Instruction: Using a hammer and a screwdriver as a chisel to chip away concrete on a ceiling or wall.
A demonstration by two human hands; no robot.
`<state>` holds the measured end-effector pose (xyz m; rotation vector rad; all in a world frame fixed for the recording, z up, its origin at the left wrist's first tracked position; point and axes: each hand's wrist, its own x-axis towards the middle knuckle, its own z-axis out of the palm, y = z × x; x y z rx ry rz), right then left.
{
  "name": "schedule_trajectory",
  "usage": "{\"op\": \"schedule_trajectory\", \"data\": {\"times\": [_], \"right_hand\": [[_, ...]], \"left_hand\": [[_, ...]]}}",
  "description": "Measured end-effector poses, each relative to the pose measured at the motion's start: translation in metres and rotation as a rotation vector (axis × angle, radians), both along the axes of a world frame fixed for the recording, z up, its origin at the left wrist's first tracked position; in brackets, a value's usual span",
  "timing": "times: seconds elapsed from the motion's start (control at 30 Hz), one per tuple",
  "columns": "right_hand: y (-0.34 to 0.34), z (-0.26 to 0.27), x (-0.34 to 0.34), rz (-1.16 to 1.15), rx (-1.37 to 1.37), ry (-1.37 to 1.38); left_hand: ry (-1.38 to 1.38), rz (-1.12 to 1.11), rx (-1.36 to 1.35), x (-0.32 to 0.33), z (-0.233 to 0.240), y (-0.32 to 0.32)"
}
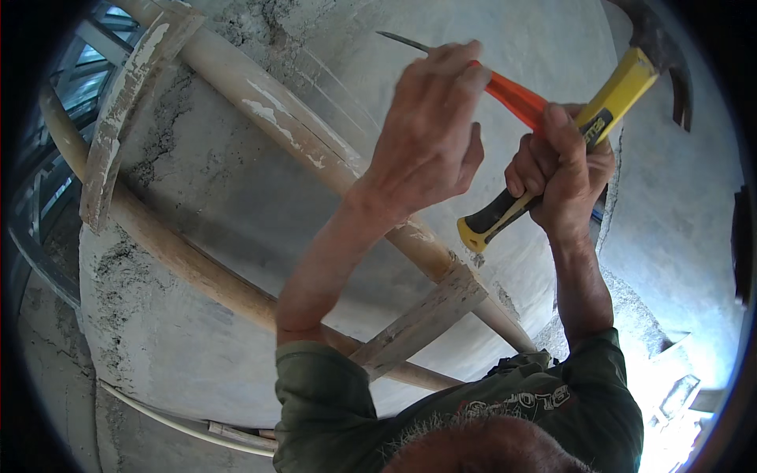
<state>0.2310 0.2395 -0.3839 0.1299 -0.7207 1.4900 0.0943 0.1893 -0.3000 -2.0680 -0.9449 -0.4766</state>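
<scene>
My right hand is closed around the yellow and black handle of a claw hammer. The hammer's dark head and claw are up at the right. Thumb and fingers of this same hand also pinch the rear end of a screwdriver-like tool with an orange-red handle. Its thin dark shaft points up and left, ending in a narrow tip. My left hand, slightly blurred, has its back to the camera. Its fingers are bent over the tool where handle meets shaft, hiding that part.
Below my arms runs a wooden ladder with round poles and flat rungs. Grey concrete with rough, chipped patches lies behind it. A pale hose or cable curves along the bottom left. Metal framing stands at the left edge.
</scene>
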Motion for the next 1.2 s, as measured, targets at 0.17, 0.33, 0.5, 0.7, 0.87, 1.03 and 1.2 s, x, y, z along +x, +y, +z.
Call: {"op": "schedule_trajectory", "data": {"times": [0.17,0.33,0.5,0.7,0.87,1.03,1.2], "right_hand": [[0.003,0.025,0.0,0.12,0.109,-0.109],[0.012,0.056,0.023,0.258,0.254,-0.082],[0.027,0.06,0.016,-0.125,0.52,-0.208],[0.033,0.065,0.016,-0.175,0.587,-0.359],[0.032,0.062,0.015,-0.241,0.582,-0.409],[0.033,0.068,0.015,-0.329,0.61,-0.333],[0.03,0.082,0.007,-0.388,0.545,-0.16]], "left_hand": [[0.061,0.111,-0.134,0.002,0.045,0.009],[-0.283,0.289,-0.091,-0.021,0.117,0.023],[-0.585,0.188,-0.174,-0.049,0.228,-0.009],[-0.652,0.269,-0.254,-0.041,0.204,0.01],[-0.632,0.422,-0.131,-0.047,0.199,0.01],[-0.578,0.447,-0.15,-0.062,0.204,0.013],[-0.583,0.447,-0.126,-0.066,0.202,0.023]]}}
